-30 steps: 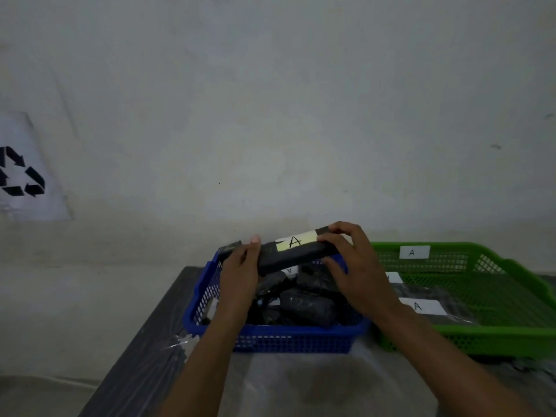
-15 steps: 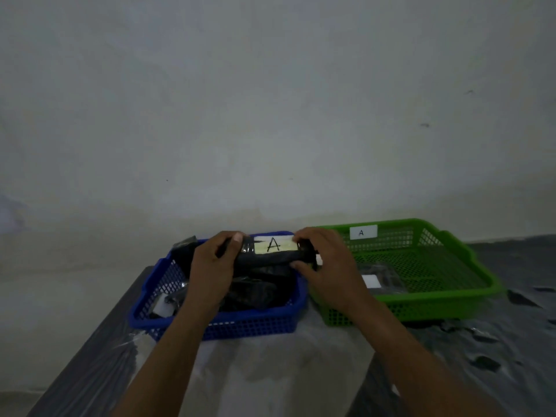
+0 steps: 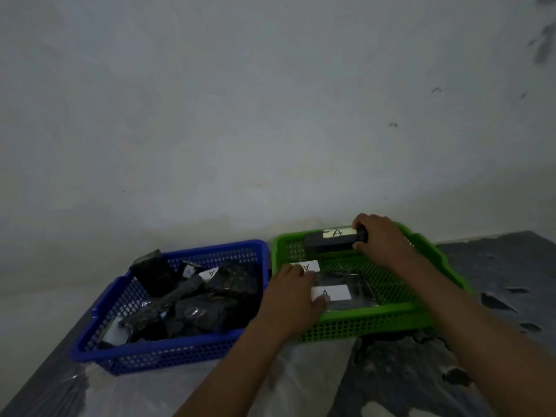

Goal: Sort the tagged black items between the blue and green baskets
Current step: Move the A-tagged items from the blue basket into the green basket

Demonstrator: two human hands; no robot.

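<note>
Two hands work in green basket [image 3: 376,312]: right hand [image 3: 383,239] fingers curled round end of A-tagged black bar [image 3: 328,242] at far wall, likely matching tags; left hand [image 3: 290,293] rests loose-fingered on bagged A item [image 3: 349,279], probably steadying it.

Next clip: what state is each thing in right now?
blue basket: piled with black items.
green basket: holds bagged items tagged A.
long black item tagged A: gripped at one end, at the green basket's far side.
right hand: grips that item.
left hand: rests on a bagged item in the green basket.
</note>
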